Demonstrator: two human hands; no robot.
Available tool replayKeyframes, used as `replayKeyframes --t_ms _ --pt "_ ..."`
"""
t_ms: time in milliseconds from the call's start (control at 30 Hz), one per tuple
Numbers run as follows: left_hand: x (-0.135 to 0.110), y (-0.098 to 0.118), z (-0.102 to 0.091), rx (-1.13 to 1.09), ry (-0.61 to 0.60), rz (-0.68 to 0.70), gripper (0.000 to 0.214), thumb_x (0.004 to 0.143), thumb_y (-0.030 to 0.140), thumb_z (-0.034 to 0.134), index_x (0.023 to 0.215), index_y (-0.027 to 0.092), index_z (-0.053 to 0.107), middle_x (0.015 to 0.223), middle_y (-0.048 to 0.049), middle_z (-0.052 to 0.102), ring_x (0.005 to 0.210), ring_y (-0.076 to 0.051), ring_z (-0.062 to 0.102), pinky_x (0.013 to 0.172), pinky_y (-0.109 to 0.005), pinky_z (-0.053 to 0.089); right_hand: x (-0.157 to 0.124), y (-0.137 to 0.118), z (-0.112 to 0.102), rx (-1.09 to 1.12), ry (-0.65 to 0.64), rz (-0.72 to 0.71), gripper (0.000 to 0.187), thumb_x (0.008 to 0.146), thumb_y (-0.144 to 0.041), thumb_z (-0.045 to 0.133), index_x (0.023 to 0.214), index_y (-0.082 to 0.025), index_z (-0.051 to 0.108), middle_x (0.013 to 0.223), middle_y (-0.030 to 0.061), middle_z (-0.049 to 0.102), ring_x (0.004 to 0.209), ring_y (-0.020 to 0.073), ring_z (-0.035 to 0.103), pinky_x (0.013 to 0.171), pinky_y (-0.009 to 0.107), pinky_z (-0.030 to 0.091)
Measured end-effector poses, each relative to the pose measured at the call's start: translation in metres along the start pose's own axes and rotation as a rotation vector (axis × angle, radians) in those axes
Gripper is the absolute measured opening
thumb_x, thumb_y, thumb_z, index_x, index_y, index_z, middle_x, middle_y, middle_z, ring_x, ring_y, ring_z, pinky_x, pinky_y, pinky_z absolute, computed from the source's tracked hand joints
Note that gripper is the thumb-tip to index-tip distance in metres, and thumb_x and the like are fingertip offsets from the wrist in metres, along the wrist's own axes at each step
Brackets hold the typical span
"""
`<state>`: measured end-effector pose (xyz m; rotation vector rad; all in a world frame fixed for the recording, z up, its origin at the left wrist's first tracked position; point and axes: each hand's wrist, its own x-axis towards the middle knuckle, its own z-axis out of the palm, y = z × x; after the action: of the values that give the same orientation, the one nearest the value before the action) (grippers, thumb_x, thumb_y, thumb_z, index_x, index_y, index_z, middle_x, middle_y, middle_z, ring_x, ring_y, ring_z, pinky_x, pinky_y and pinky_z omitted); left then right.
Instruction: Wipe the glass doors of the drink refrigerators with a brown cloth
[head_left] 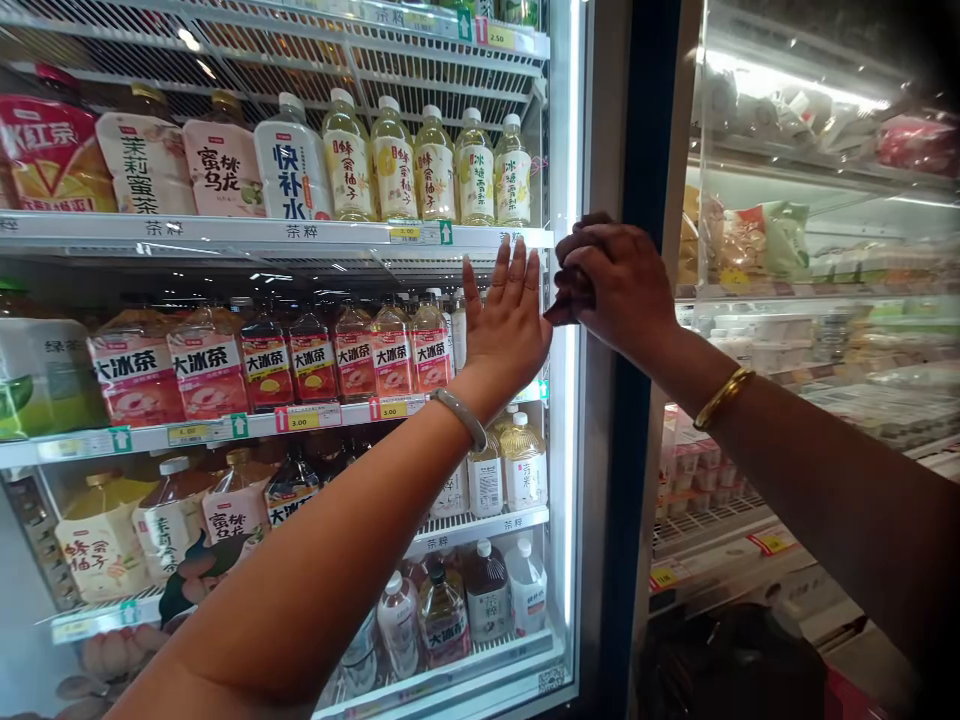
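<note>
My left hand (510,315) is spread flat, fingers pointing up, seemingly against the glass door (551,682) of a lit drinks fridge. A grey bangle (460,418) circles that wrist. Close beside it, at the metal door frame (600,480), my right hand (619,285) has its fingers curled inward; what they grip, if anything, is hidden. A gold bracelet (724,398) sits on the right wrist. Behind the glass, pale yellow drink bottles (435,165) stand on the shelf above my left hand, and iced tea bottles (371,350) stand to its left.
Price tags (409,233) run along the fridge shelf edges. Larger bottles (135,365) fill the left side. To the right, beyond a dark blue post (649,120), is another chilled case with packaged food (761,240). A dark object (731,660) stands low at the right.
</note>
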<state>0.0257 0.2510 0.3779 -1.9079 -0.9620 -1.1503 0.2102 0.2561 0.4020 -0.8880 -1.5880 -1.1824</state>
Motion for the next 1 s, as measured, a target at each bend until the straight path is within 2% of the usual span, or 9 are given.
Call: replayKeyframes --t_ms 100,300,400,500,633,733,800,900,1000 --pt "0.004 -0.003 0.000 0.002 0.007 0.013 0.074 0.097 0.025 0.040 0.167 0.011 0.021 0.178 -0.0134 0.012 0.167 -0.028 0.001 0.127 -0.054 -0.027 -0.003 -0.006 -0.002 -0.067 -0.016 0.064 0.034 0.087 -0.028 0.072 0.120 -0.020 0.069 0.143 0.0157 0.060 0.136 0.0396 0.050 0.115 0.060 0.046" --pt "0.012 -0.005 -0.002 0.027 0.005 -0.006 0.071 0.100 0.027 0.037 0.167 0.008 0.022 0.178 -0.0132 0.014 0.167 -0.027 0.002 0.129 -0.056 -0.025 0.021 -0.022 -0.001 -0.025 -0.067 -0.129 0.032 0.104 -0.036 0.050 0.128 -0.023 0.067 0.149 0.0081 0.059 0.145 0.0303 0.045 0.127 0.051 0.035" --pt "0.018 -0.009 -0.006 0.040 0.006 -0.013 0.072 0.099 0.026 0.038 0.167 0.008 0.020 0.178 -0.0129 0.013 0.167 -0.029 0.002 0.129 -0.058 -0.023 0.038 -0.010 -0.002 -0.026 -0.078 -0.020 0.034 0.101 -0.038 0.057 0.128 -0.019 0.067 0.152 0.0112 0.056 0.146 0.0325 0.042 0.126 0.053 0.033" --pt "0.022 -0.013 -0.008 0.048 0.015 0.006 0.074 0.098 0.025 0.039 0.167 0.007 0.020 0.178 -0.0138 0.012 0.167 -0.030 0.002 0.129 -0.059 -0.022 0.031 -0.012 -0.003 -0.065 -0.071 0.120 0.037 0.094 -0.034 0.068 0.127 -0.017 0.068 0.153 0.0148 0.055 0.144 0.0383 0.043 0.120 0.057 0.039" --pt "0.026 -0.016 -0.009 0.037 0.025 0.009 0.071 0.099 0.025 0.038 0.167 0.011 0.022 0.178 -0.0116 0.013 0.167 -0.027 0.002 0.130 -0.055 -0.022 0.015 -0.034 0.000 -0.031 -0.048 -0.059 0.028 0.103 -0.032 0.054 0.124 -0.023 0.069 0.151 0.0098 0.059 0.144 0.0336 0.048 0.122 0.054 0.040" --pt "0.030 -0.018 -0.010 0.033 0.022 0.002 0.071 0.099 0.025 0.038 0.167 0.008 0.022 0.177 -0.0135 0.014 0.167 -0.027 0.001 0.130 -0.056 -0.021 0.027 -0.028 0.003 0.015 -0.036 -0.168 0.027 0.104 -0.031 0.050 0.124 -0.026 0.068 0.150 0.0072 0.060 0.145 0.0296 0.048 0.125 0.051 0.039" --pt "0.033 -0.020 -0.012 0.037 0.029 0.001 0.074 0.098 0.027 0.042 0.166 0.007 0.021 0.177 -0.0144 0.012 0.167 -0.027 0.002 0.129 -0.058 -0.022 0.041 -0.012 0.002 0.013 -0.020 -0.130 0.024 0.101 -0.031 0.057 0.121 -0.027 0.068 0.147 0.0070 0.061 0.143 0.0298 0.049 0.124 0.051 0.040" --pt "0.036 -0.023 -0.014 0.042 0.049 0.010 0.077 0.096 0.026 0.045 0.167 0.009 0.021 0.177 -0.0136 0.011 0.167 -0.027 0.001 0.129 -0.059 -0.022 0.044 0.004 -0.002 -0.043 0.023 0.043 0.031 0.087 -0.028 0.073 0.117 -0.022 0.069 0.142 0.0132 0.062 0.133 0.0384 0.054 0.111 0.058 0.048" --pt "0.038 -0.023 -0.012 0.041 0.062 0.020 0.077 0.095 0.025 0.045 0.167 0.010 0.021 0.177 -0.0133 0.012 0.167 -0.027 0.001 0.130 -0.060 -0.019 0.028 -0.003 -0.003 -0.087 0.024 0.097 0.042 0.080 -0.025 0.077 0.122 -0.020 0.069 0.139 0.0175 0.062 0.125 0.0421 0.056 0.101 0.060 0.052"
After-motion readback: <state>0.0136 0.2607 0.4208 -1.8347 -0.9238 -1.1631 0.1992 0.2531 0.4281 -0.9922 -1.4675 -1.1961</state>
